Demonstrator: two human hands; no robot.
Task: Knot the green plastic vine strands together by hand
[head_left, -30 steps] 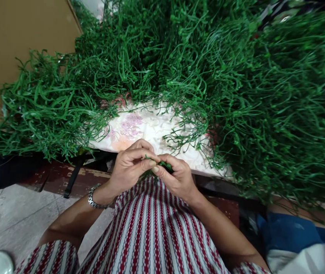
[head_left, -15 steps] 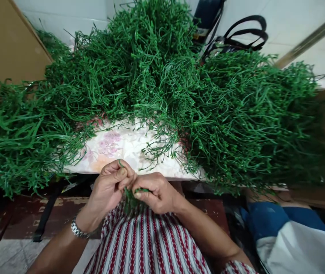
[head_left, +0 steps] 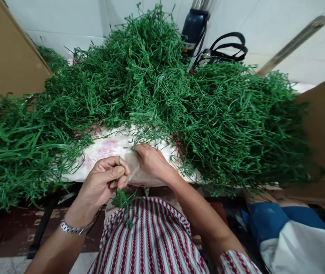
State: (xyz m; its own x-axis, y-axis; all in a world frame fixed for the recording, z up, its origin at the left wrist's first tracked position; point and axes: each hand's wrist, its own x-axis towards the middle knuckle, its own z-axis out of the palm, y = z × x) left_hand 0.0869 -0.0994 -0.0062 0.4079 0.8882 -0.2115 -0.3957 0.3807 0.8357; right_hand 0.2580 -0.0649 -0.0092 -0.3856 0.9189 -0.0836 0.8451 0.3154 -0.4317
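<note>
My left hand [head_left: 108, 177] is closed in a pinch around a few thin flowering chive stems [head_left: 121, 198]. One stem end sticks up above the thumb, and the budded tips hang down in front of my striped clothing. My right hand [head_left: 152, 161] reaches over the white flowered cloth [head_left: 109, 146], its fingertips pressed together around a bit of green stem. Its palm side is hidden. Beyond both hands rises a large tangled heap of flowering chives [head_left: 148, 76], with loose stems at its near edge. A leafier green pile [head_left: 16, 144] lies on the left.
At the back stand a dark blue bottle [head_left: 194, 30] and a bag with black handles [head_left: 228, 49] against the tiled wall. Cardboard panels [head_left: 11, 53] flank the heap on both sides. On the right, another person's knees in blue [head_left: 276, 220] come close to the table.
My right hand has left my left hand and moved forward onto the cloth, over the loose stems. My left hand has shifted slightly left, keeping its stems. The view has tilted a little.
</note>
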